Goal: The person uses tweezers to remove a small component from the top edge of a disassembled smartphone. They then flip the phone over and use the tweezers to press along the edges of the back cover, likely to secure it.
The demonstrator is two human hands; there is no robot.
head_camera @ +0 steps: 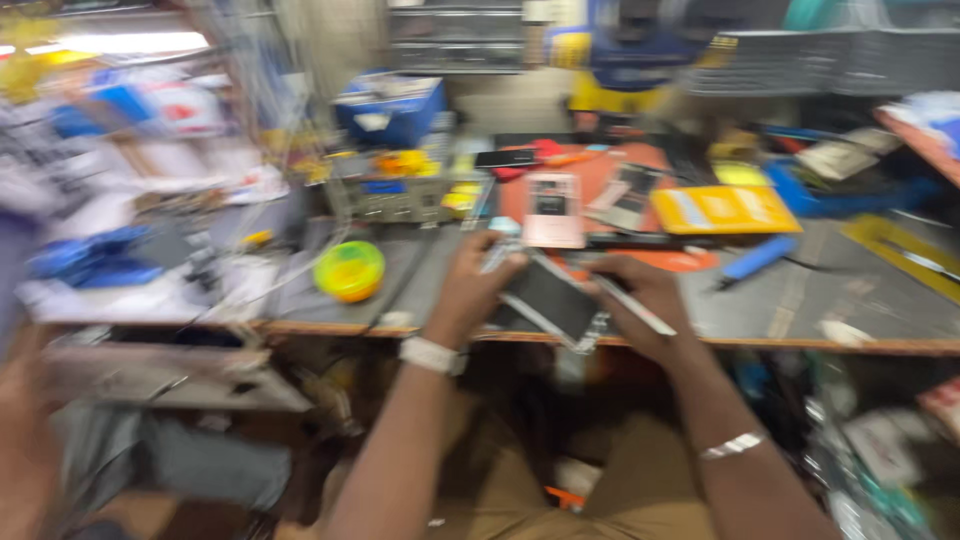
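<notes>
The whole view is smeared by motion, so fine detail is lost. The left hand [470, 285] curls around the left end of a phone [548, 298], fingers closed on its edge; a pale watch [432, 355] sits on that wrist. The right hand [640, 305] closes on the phone's right end and also pinches a thin light tool [630, 305] that lies at about 3 o'clock of the phone; whether the tool's tip touches the phone cannot be told. A silver bracelet [732, 445] rings the right forearm. Both forearms rise from the bottom edge and converge at the bench [860, 300] front, where the phone is held tilted, just above the edge.

At 12 o'clock of the hands lies a pink phone back [553, 210] on an orange mat [600, 165]. At 2 o'clock sits a yellow box [725, 208], and nearer, a blue handle [757, 257]. At 9 o'clock stands a yellow-green round tub [349, 270]. The left margin is too blurred to read.
</notes>
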